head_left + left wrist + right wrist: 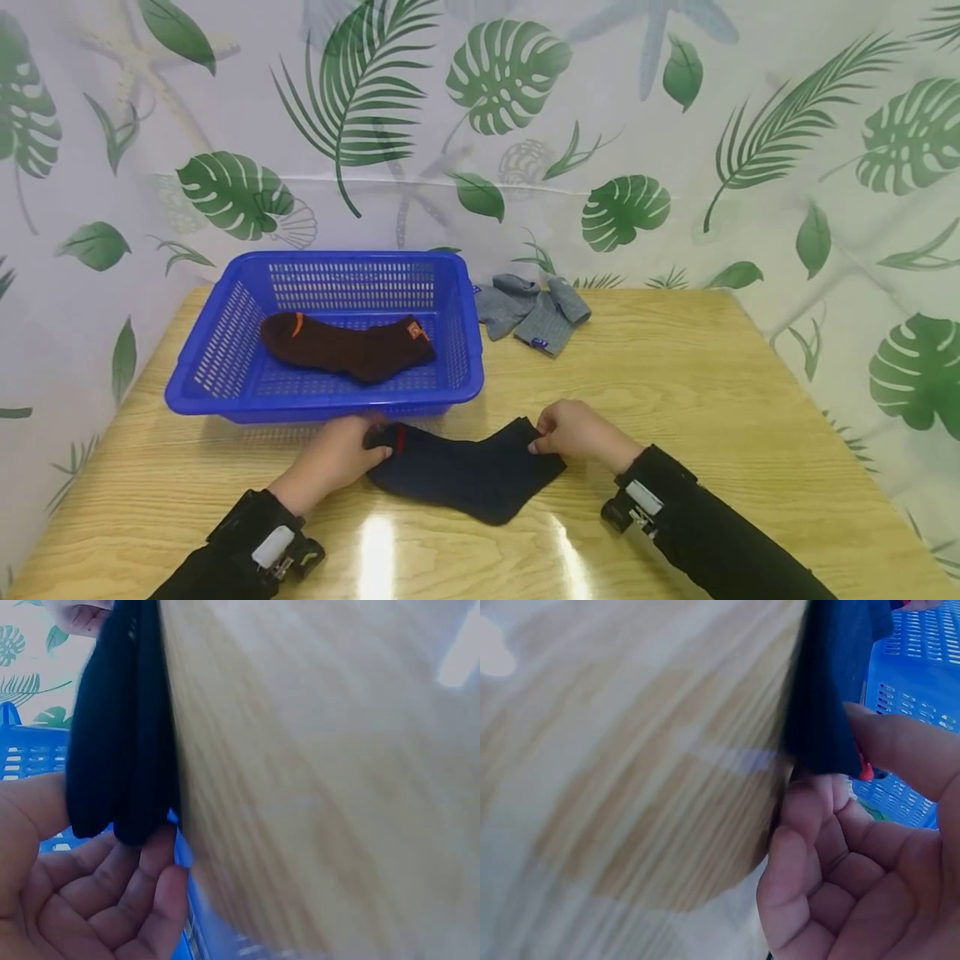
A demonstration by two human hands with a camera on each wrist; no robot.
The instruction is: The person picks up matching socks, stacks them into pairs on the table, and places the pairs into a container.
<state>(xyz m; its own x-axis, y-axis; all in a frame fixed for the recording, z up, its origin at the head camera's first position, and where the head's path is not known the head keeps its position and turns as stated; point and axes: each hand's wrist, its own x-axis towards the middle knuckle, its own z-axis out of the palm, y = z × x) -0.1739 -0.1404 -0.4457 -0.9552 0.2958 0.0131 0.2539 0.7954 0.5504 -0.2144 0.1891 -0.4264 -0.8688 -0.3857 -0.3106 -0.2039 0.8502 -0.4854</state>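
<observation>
A pair of dark navy socks (pixel 472 475), laid one over the other, stretches between both hands just above the table. My left hand (pixel 341 454) pinches the toe end beside a red mark. In the left wrist view two thick layers of the socks (pixel 124 727) show between thumb and fingers. At the cuff end, my right hand (pixel 581 435) pinches the upper corner between thumb and fingers. The right wrist view shows the cuff (pixel 821 712) with a bit of red at its edge, next to the thumb of the right hand (pixel 877 855).
Behind the left hand stands a blue plastic basket (pixel 474 367) with dark brown socks (pixel 348 346) lying in it. Grey socks (pixel 536 312) lie on the wooden table (pixel 712 400) to the basket's right. A leaf-patterned cloth (pixel 540 167) hangs along the table's back.
</observation>
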